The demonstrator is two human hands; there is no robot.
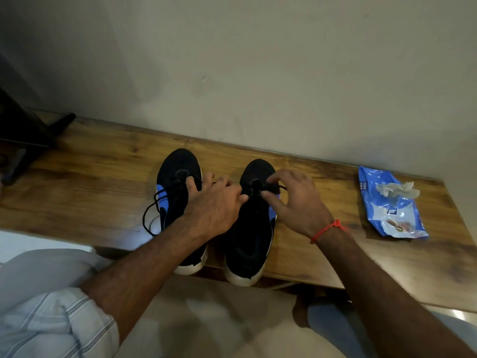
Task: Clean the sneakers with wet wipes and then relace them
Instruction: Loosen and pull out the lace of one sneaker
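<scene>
Two black sneakers with blue side patches and white soles stand side by side on a wooden shelf [103, 161], toes toward the wall. The left sneaker [173, 171] has loose black laces [151, 210] trailing off its left side. My left hand [216, 205] lies across it and pinches the lace at the right sneaker's [251, 233] eyelets. My right hand [294, 200] pinches the black lace on the right sneaker's tongue between thumb and fingers. A blue wet wipes pack [389, 210] lies to the right, with a crumpled used wipe [397, 191] on it.
The wall runs close behind the shelf. A dark object [23, 135] stands at the shelf's far left. The sneakers' heels overhang the shelf's front edge. My knees and a striped shirt sleeve [51, 324] are below the shelf.
</scene>
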